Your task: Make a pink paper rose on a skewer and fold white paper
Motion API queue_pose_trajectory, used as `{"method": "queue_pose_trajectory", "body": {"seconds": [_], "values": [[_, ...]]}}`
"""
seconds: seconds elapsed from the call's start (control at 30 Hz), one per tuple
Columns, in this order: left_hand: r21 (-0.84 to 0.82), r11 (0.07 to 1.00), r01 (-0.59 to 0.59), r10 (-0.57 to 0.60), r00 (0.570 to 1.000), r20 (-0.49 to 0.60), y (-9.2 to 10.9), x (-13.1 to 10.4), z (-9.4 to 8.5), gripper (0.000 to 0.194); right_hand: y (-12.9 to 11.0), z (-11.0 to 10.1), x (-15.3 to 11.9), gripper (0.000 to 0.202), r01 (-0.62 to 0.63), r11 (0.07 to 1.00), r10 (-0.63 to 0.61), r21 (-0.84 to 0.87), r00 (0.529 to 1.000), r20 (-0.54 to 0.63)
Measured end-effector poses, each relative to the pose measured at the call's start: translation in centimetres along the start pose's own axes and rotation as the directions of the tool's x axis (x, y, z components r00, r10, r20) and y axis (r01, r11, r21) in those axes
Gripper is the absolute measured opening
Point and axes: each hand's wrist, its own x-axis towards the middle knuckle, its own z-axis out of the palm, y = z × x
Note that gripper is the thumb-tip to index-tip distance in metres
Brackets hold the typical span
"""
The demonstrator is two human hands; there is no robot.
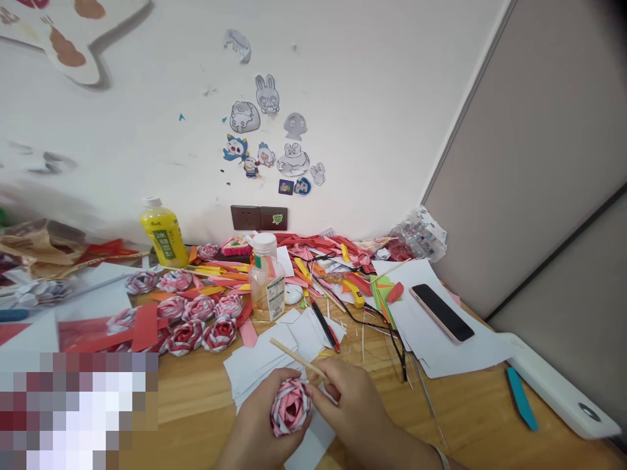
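Wooden table (186, 405) is being partly covered by paper strips (336, 245), white sheets (304, 329) and a group of paper roses (186, 337). Low in the centre, above the sheets, one more pink-and-white rose (289, 398) is being grasped around its side by the fingers of the left hand (255, 418), apart from the group. A thin wooden stick (294, 356) is being pinched by the fingers of the right hand (357, 398), just beside the rose. Petal shaping seems to be the step being worked on; stick-to-paper contact is being hidden, cannot be told. Steady left fingers and fine stick guidance are probably being called for next. The rose's open centre is being turned up toward the camera; outline roughly round, no long axis. The stick is being slanted, free end pointing away and left.
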Motion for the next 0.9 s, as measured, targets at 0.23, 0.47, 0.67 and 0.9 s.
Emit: {"method": "queue_pose_trajectory", "body": {"seconds": [0.23,0.47,0.67,0.9], "values": [[0.089,0.995,-0.040,0.038,0.999,0.026,-0.5,-0.1,-0.1,0.018,0.0,0.3,-0.5,0.032,0.174,0.976,-0.188,-0.128,0.976,-0.108],[0.092,0.995,-0.041,0.038,0.999,0.027,-1.1,0.0,0.1,0.021,0.0,0.5,-0.4,0.038,0.226,0.959,-0.242,-0.168,0.967,-0.075],[0.089,0.996,-0.020,0.016,0.999,0.043,-1.5,-0.1,0.2,0.029,-0.1,0.5,-0.4,0.040,0.266,0.944,-0.281,-0.195,0.958,-0.052],[-0.013,0.999,-0.043,0.044,0.998,0.039,-0.6,0.1,0.2,0.021,0.7,1.3,-0.6,0.037,0.332,0.901,-0.353,-0.278,0.935,-0.026]]}}
